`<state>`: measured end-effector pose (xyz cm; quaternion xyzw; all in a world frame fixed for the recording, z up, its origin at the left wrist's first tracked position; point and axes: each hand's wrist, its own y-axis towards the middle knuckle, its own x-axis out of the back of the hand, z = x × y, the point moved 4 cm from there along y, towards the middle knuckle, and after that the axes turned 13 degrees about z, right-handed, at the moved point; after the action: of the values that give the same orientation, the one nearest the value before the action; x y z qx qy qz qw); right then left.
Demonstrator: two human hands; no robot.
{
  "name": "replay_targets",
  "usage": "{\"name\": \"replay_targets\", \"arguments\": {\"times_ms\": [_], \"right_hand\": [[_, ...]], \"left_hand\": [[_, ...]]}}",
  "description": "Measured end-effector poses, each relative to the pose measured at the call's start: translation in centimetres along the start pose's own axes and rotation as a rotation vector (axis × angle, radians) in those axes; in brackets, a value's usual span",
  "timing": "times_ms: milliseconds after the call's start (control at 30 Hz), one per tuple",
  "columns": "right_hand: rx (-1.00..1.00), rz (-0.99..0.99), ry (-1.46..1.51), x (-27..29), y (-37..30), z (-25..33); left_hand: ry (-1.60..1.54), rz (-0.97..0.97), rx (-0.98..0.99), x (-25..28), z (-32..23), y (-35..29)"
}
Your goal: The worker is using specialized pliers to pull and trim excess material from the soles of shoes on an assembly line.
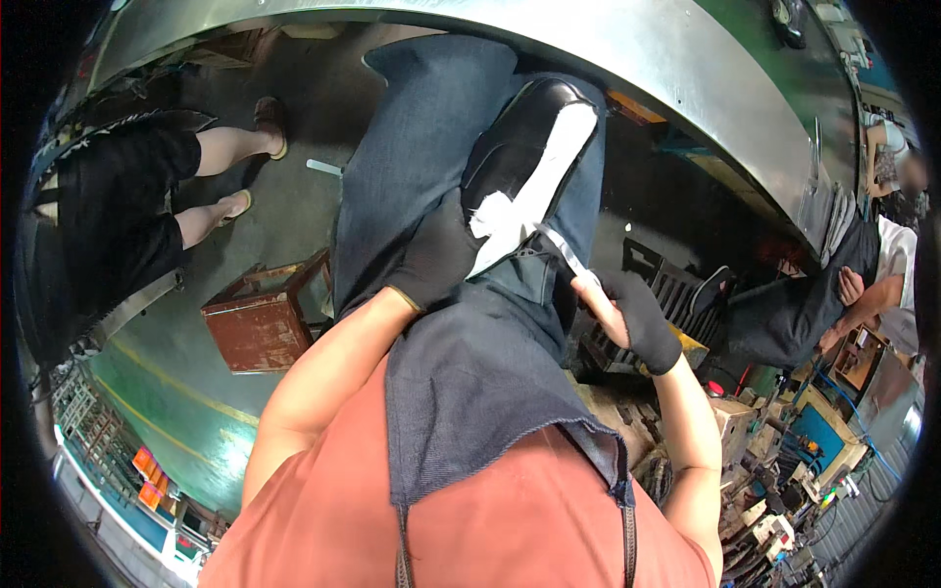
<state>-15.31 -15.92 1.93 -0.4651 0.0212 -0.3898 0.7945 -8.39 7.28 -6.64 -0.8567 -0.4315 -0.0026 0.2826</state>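
Note:
A black shoe (505,132) lies across my denim-covered lap, toe pointing away. Along its right side runs a long white strip (554,162), with a crumpled white clump (493,214) near the shoe's closer end. My left hand (439,257), in a dark glove, is closed around that closer end from the left; its fingertips are partly hidden. My right hand (632,309), gloved with a bare thumb, is closed on a slim, pale, blade-like tool (562,247). The tool's tip meets the white material; its exact kind is unclear.
A curved metal work surface (627,44) spans the far side. A worn brown stool (257,328) stands to my left, beyond it a person's legs (230,157). A dark slatted crate (652,284) is at right, near a seated person (853,284) and cluttered equipment (774,480).

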Motion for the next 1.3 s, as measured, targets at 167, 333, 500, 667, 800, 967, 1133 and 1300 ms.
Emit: {"name": "replay_targets", "arguments": {"times_ms": [167, 333, 500, 667, 800, 967, 1133, 1300], "right_hand": [[0.309, -0.049, 0.04, 1.1, 0.2, 7.9], [0.259, -0.12, 0.01, 0.1, 3.9, 2.1], [0.122, -0.087, 0.008, -0.2, 2.0, 2.4], [0.711, -0.118, -0.145, -0.8, 1.4, 8.5], [0.258, -0.094, -0.157, -0.3, 4.5, 3.5], [0.464, -0.198, -0.138, -0.7, 4.4, 3.8], [0.201, -0.096, -0.022, 2.7, 3.4, 1.4], [0.193, -0.075, -0.01, 7.4, 3.9, 3.0]], "left_hand": [[0.174, 0.198, 0.003, 0.2, -0.1, 0.1], [0.014, 0.221, -0.269, 1.2, 2.2, -1.3], [-0.323, 0.291, 0.021, -0.2, 2.4, -1.9], [0.117, 0.117, -0.197, 0.1, 2.0, -2.3], [-0.107, 0.225, -0.135, 0.0, 2.3, -1.4], [0.107, 0.271, -0.074, 0.9, 1.7, -1.8], [0.443, 0.263, 0.196, 4.8, -4.1, -2.4], [0.696, -0.124, -0.453, 3.1, -6.7, 1.1]]}}
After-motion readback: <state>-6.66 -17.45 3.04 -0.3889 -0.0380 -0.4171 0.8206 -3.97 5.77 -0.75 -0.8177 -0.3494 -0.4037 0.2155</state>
